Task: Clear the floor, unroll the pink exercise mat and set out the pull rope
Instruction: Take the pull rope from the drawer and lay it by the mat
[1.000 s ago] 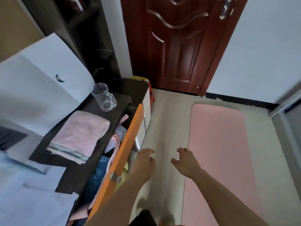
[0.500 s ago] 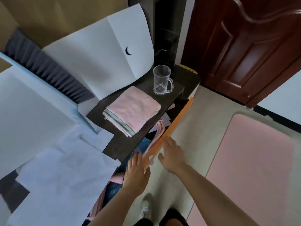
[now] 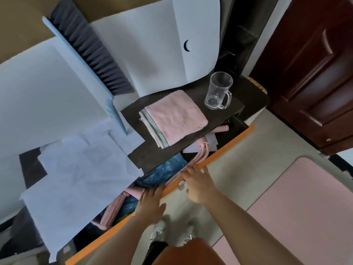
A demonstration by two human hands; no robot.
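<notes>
the pink exercise mat [image 3: 305,197] lies unrolled on the floor at right. both hands rest on the orange drawer front [image 3: 219,152]: right hand [image 3: 198,185] with fingers spread flat, gripping nothing; left hand [image 3: 150,204] likewise open beside it.

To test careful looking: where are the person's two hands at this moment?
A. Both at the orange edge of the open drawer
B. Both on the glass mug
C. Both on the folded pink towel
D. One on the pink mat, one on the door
A: the left hand and right hand both lie at the orange drawer edge, well away from the glass mug and folded pink towel.
</notes>
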